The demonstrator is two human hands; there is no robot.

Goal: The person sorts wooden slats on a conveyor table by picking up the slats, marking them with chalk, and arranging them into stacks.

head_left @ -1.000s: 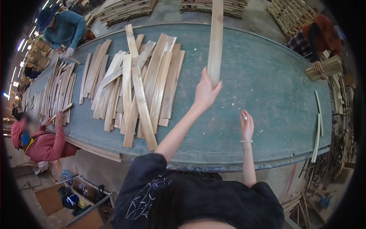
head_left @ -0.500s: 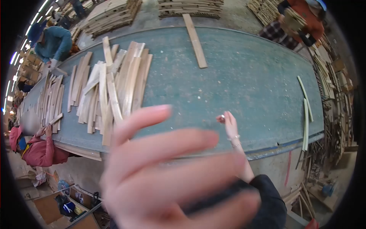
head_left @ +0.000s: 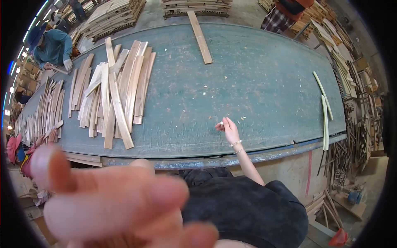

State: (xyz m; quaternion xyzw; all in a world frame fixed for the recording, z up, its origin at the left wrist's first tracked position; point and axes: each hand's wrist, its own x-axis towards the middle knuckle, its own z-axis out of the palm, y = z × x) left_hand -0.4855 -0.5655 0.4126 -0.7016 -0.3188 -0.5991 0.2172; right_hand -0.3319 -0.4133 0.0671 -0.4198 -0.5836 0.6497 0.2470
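Observation:
Very close to the camera, my left hand (head_left: pixel 107 198) fills the lower left, out of focus. Its fingers are apart and partly bent, with nothing seen in them. My right hand (head_left: pixel 230 131) is over the near part of the green table (head_left: pixel 256 87), a beaded bracelet (head_left: pixel 236 143) on its wrist. Its fingers are pinched together around a small whitish bit (head_left: pixel 222 123), too small to name. Left of it lies a loose pile of wooden slats (head_left: pixel 120 111), some crossing over others. One single slat (head_left: pixel 200 39) rests across the far edge.
Two pale green strips (head_left: pixel 325 120) lie at the table's right end. Stacked boards (head_left: pixel 196 6) stand beyond the far edge. A person in teal (head_left: pixel 58 45) handles a slat at the far left; another person in pink (head_left: pixel 25 161) is partly hidden by my left hand.
My left hand has moved down and left, uncovering the near table edge and the slat ends. My right hand appears farther left in view. The view has shifted slightly.

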